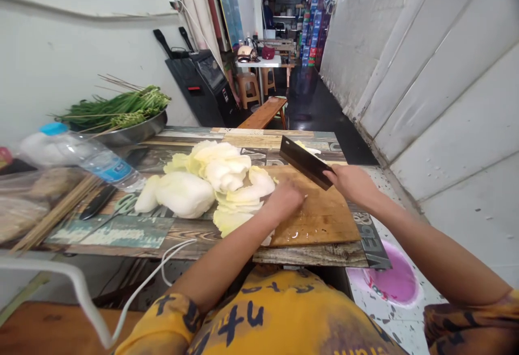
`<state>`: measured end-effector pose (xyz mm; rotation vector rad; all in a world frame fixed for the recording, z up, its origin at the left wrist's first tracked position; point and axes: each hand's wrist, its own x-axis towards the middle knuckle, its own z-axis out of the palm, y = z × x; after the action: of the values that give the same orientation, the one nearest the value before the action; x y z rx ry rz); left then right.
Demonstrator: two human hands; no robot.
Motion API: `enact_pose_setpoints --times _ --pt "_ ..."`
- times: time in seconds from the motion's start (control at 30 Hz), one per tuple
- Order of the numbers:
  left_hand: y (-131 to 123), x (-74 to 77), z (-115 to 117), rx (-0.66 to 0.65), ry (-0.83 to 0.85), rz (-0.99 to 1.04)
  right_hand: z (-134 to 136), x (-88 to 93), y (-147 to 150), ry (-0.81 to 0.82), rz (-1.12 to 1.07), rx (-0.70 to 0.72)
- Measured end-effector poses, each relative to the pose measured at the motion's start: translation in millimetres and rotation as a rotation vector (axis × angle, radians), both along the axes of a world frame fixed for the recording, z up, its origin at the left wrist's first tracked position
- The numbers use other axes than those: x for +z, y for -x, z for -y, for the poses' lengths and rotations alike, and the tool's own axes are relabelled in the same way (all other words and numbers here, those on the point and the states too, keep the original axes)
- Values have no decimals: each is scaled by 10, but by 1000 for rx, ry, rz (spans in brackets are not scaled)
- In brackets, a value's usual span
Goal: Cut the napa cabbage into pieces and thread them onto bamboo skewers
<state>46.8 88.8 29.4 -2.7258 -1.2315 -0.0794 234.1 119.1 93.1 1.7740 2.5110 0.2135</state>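
Observation:
A dark-bladed cleaver point(305, 162) is gripped in my right hand point(349, 181), its blade raised above the far part of a wooden cutting board point(324, 220). My left hand point(287, 201) is low over the board with its fingers curled together; what they hold, if anything, is hidden. Beside that hand, loose cabbage leaves point(239, 209) spread over the board's left side. A pile of napa cabbage leaves point(225, 163) and a pale cabbage head point(184, 194) lie further left on the table. Small white scraps dot the board near its front edge.
At the left stand a metal bowl point(138, 131) of skewered greens point(117, 107), a tilted water bottle point(97, 158), bamboo skewers point(57, 212) and a black-handled knife point(97, 202). A pink basin point(391, 276) sits below right. Beyond are a bench point(263, 113) and a black machine point(205, 85).

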Motion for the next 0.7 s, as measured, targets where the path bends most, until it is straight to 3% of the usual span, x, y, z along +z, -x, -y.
enact_pose_setpoints --times 0.1,0.17,0.23,0.33,0.43,0.57,0.7 --pt "74 121 62 -4 -47 14 63 -66 -43 -1 -9 -5" --pt "252 234 175 32 -127 61 95 -119 -78 2 -15 -6" --pt "510 320 279 150 -194 114 119 -168 -106 10 -21 -4" --pt "920 370 338 349 -152 94 142 -215 -124 10 -34 -3" --pt "1154 374 336 410 -123 47 152 -233 -126 2 -44 -10" --pt "1060 347 457 292 -188 116 149 -241 -129 6 -36 -33" --pt "776 229 703 157 -46 4 141 -257 -124 3 -25 -42"
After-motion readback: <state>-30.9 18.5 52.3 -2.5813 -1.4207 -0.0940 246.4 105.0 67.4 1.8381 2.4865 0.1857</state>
